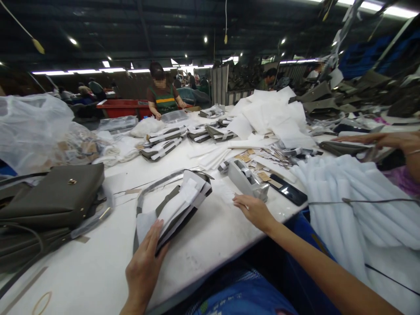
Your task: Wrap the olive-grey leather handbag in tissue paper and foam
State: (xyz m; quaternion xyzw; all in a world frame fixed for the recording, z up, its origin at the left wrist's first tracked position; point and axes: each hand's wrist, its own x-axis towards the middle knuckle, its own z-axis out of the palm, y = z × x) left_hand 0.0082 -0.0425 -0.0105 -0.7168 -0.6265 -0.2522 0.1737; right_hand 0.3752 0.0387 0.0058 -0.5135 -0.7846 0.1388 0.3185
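Observation:
My left hand [146, 258] is closed round the lower end of a folded dark olive bag [183, 210], its thumb on the near side. White paper and pale tape are wrapped over the bag, and its strap [141, 203], in a clear sleeve, loops out on the left across the table. My right hand [256, 212] lies low over the table, its fingers drawn together at the edge of a thin white sheet [225, 191]. What is between those fingertips is too small to make out. Just beyond that hand stands a grey tape dispenser [244, 177].
A black phone [288, 189] lies right of the dispenser, near brown tags [244, 157]. White foam rolls [354, 205] fill the right, where another person's hand [393, 142] reaches in. Olive bags [59, 197] lie left. Wrapped bags [162, 146] and white sheets [272, 111] lie farther back.

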